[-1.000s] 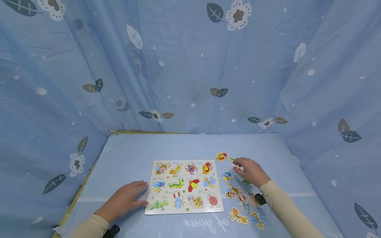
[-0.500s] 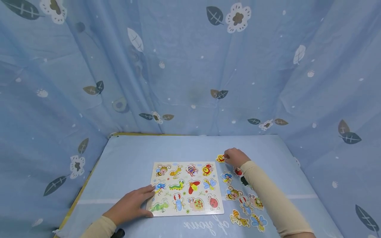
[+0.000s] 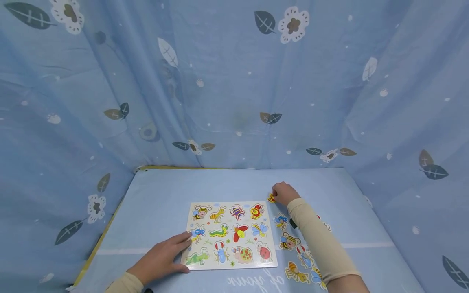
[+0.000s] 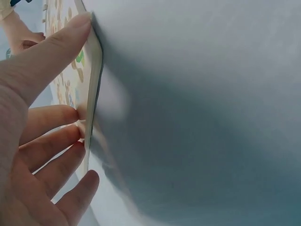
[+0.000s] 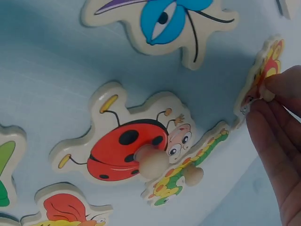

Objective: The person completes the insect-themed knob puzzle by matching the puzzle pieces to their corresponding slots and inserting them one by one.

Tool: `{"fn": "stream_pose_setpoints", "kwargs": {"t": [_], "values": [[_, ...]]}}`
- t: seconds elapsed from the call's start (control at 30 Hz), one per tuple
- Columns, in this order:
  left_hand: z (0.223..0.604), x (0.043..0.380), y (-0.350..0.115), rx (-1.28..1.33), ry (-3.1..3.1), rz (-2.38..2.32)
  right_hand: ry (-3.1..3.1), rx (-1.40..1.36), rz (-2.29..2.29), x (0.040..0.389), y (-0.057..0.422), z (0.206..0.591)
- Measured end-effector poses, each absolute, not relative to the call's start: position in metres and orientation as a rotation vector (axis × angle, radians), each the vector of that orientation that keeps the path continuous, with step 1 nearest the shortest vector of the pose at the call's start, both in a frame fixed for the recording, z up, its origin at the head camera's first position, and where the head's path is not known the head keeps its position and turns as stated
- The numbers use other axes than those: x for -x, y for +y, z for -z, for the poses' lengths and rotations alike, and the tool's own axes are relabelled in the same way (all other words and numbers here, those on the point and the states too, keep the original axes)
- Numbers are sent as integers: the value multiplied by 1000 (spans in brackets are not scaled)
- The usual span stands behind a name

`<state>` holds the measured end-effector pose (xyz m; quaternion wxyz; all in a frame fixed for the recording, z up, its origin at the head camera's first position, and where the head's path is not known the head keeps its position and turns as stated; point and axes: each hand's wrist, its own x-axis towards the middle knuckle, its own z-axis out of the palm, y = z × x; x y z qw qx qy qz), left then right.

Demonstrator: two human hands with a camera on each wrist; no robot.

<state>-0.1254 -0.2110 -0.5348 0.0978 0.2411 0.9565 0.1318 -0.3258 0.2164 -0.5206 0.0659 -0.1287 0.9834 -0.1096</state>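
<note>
My left hand [image 3: 163,256] rests along the left edge of a puzzle board [image 3: 212,266] printed with insects. In the left wrist view the thumb lies on the board's edge [image 4: 96,61], while the other fingers are spread over its side. My right hand [image 3: 285,193] is beyond the board's far right corner. Its thumb and fingertips pinch the wooden knob of a red and yellow butterfly puzzle piece [image 5: 270,61]. Nearby in the right wrist view lie a ladybug piece [image 5: 122,150] and a caterpillar piece [image 5: 202,155], both with round knobs.
More pieces lie right of the board: a blue-eyed mosquito-like piece [image 3: 281,221], a bee [image 3: 288,241], a beetle [image 3: 304,257] and a yellow striped insect [image 3: 296,272]. The right sleeve [image 3: 318,240] covers others. A patterned blue curtain [image 3: 234,81] surrounds the table.
My right hand has moved left and away from the body, from the ladybug area to the butterfly piece. My left hand has shifted slightly right onto the board's edge.
</note>
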Motion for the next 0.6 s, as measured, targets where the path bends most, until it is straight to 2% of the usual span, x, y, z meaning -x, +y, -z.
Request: {"fn": "stream_pose_setpoints", "kwargs": {"t": [0.23, 0.47, 0.6], "values": [[536, 120, -210, -776, 2880, -363, 2965, 416, 373, 319, 212, 515], [538, 109, -214, -857, 2972, -267, 2851, 741, 470, 304, 188, 511], [539, 107, -214, -868, 2972, -268, 2818, 835, 464, 293, 175, 510]]}}
